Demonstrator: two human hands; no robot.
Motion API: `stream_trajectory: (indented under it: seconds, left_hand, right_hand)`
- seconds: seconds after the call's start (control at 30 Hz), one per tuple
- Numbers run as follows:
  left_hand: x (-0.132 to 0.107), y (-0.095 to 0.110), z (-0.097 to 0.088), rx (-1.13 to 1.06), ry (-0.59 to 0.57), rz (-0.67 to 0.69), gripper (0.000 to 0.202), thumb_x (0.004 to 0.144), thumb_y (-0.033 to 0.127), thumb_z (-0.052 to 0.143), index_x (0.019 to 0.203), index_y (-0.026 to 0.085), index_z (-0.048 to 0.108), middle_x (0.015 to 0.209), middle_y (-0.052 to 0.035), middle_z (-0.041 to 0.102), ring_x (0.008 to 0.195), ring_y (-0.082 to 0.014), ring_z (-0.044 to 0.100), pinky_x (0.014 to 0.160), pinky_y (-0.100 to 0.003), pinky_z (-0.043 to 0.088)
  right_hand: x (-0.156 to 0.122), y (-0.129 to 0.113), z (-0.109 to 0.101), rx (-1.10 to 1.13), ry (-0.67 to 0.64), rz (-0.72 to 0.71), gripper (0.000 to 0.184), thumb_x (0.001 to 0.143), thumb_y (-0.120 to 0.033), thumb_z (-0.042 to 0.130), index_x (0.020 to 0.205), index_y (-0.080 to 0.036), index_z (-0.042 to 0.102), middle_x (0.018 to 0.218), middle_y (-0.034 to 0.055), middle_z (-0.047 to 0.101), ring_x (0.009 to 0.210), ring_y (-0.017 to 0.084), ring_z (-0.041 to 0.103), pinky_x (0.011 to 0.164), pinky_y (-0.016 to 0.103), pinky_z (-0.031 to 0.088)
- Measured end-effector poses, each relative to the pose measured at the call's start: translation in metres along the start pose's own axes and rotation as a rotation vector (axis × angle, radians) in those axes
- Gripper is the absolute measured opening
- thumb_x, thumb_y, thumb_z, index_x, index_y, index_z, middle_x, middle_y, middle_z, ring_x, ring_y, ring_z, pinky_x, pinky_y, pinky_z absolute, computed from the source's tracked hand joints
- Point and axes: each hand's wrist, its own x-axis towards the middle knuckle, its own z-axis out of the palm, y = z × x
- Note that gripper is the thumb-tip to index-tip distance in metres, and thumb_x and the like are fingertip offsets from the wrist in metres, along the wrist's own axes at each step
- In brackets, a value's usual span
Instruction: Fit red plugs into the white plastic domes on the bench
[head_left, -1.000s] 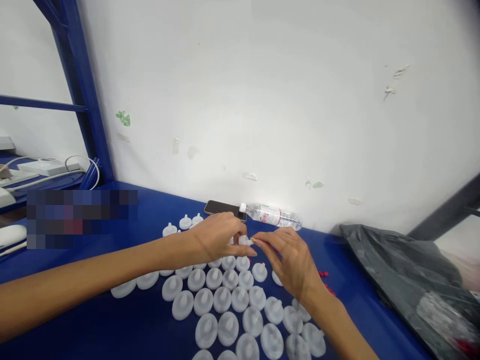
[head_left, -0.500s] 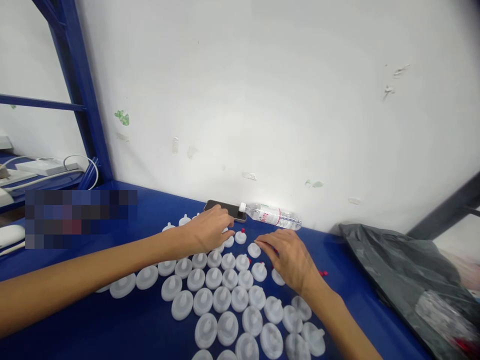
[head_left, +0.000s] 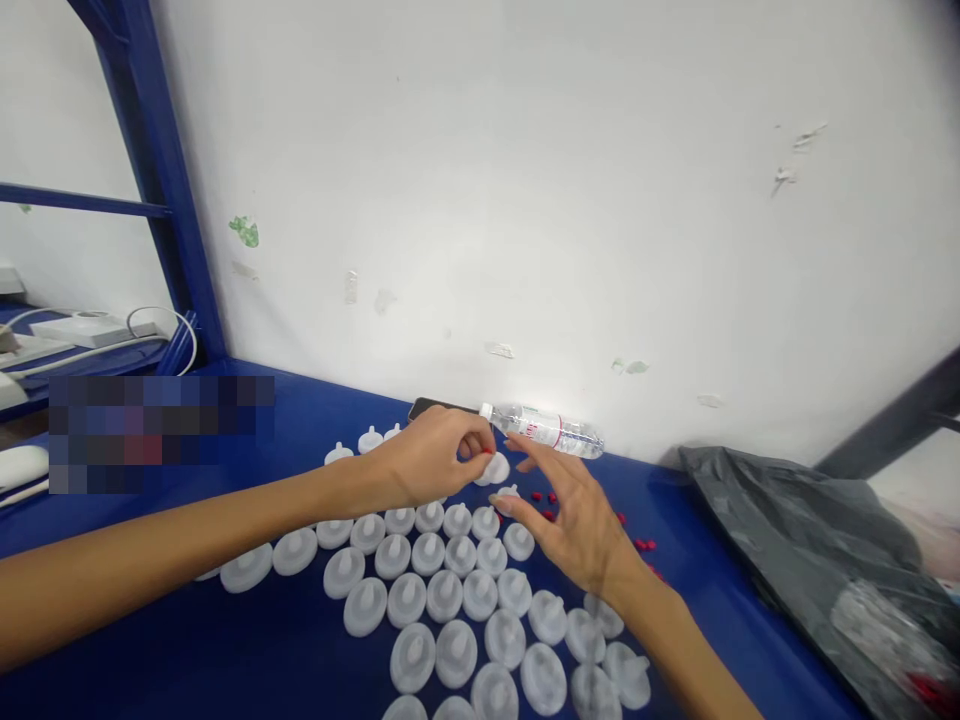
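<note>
My left hand [head_left: 442, 455] is closed, thumb and fingers pinching the red tip of a white round disc piece [head_left: 498, 468]. That piece is tilted, and the fingers cover part of it. My right hand [head_left: 566, 510] is open just to the right, with thumb and fingers apart. Its thumb tip is beside another white disc with a nozzle [head_left: 508, 491]; whether they touch I cannot tell. Many similar white discs [head_left: 444, 597] lie in rough rows below both hands, most with the nozzle upward. Small red caps [head_left: 549, 516] are scattered behind and right of my right hand.
A clear plastic bottle [head_left: 559, 430] lies against the wall, beside a phone [head_left: 426, 408] partly behind my left hand. At right is a dark grey plastic bag [head_left: 780, 540] with a clear bag on it. A blue metal frame [head_left: 176, 200] rises on the left of the blue table [head_left: 300, 650].
My left hand has moved slightly right and now pinches the red-tipped disc. My right hand has opened, its thumb and fingers spreading beside that disc.
</note>
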Motion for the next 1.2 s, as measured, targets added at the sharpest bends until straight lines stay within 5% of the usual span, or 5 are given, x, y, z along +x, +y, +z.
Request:
stream_trajectory:
  seconds: [0.37,0.63,0.77,1.0,1.2]
  left_hand:
    - [-0.01,0.016,0.012,0.383,-0.089,0.209,0.014,0.097,0.015,0.051,0.103,0.016,0.064,0.092,-0.0129,0.069,0.089,-0.0311,0.061,0.075,-0.041,0.05]
    - [-0.01,0.015,-0.001,0.355,-0.082,-0.027,0.033,0.102,0.015,0.034,0.086,0.017,0.063,0.071,-0.0071,0.067,0.063,-0.0245,0.063,0.059,-0.033,0.045]
    - [-0.012,0.019,0.003,0.266,-0.08,-0.031,0.031,0.104,0.02,0.036,0.089,0.017,0.063,0.083,-0.0078,0.071,0.074,-0.0243,0.066,0.066,-0.033,0.046]
    - [-0.012,0.029,0.001,-0.164,-0.104,-0.034,0.033,0.104,0.021,0.035,0.077,0.019,0.053,0.07,0.0015,0.058,0.062,-0.0139,0.051,0.062,-0.027,0.038]
    - [-0.017,0.027,-0.01,-0.461,-0.199,-0.124,0.044,0.105,0.041,0.027,0.065,0.023,0.029,0.06,0.0056,0.028,0.053,-0.0129,0.027,0.05,-0.027,0.027]
  right_hand:
    - [0.001,-0.008,0.005,0.009,0.102,-0.078,0.031,0.094,-0.037,0.069,0.122,-0.025,0.069,0.103,0.0037,0.078,0.095,0.024,0.068,0.084,0.038,0.055]
    - [0.004,0.007,-0.013,0.062,0.231,0.011,0.017,0.096,-0.039,0.065,0.102,-0.028,0.076,0.095,0.001,0.079,0.089,0.022,0.072,0.088,0.042,0.056]
    - [0.003,-0.012,-0.007,0.106,0.06,-0.051,0.049,0.095,-0.039,0.065,0.142,-0.029,0.056,0.125,0.0051,0.073,0.113,0.025,0.068,0.097,0.044,0.057]
    - [0.004,0.0,-0.001,-0.015,0.115,-0.273,0.05,0.1,-0.029,0.058,0.149,-0.027,0.049,0.125,0.0063,0.073,0.114,0.024,0.068,0.099,0.042,0.058]
    - [-0.003,0.056,-0.05,-0.269,0.389,0.098,0.033,0.098,-0.043,0.054,0.114,-0.021,0.073,0.09,0.0054,0.079,0.066,0.022,0.071,0.074,0.041,0.06]
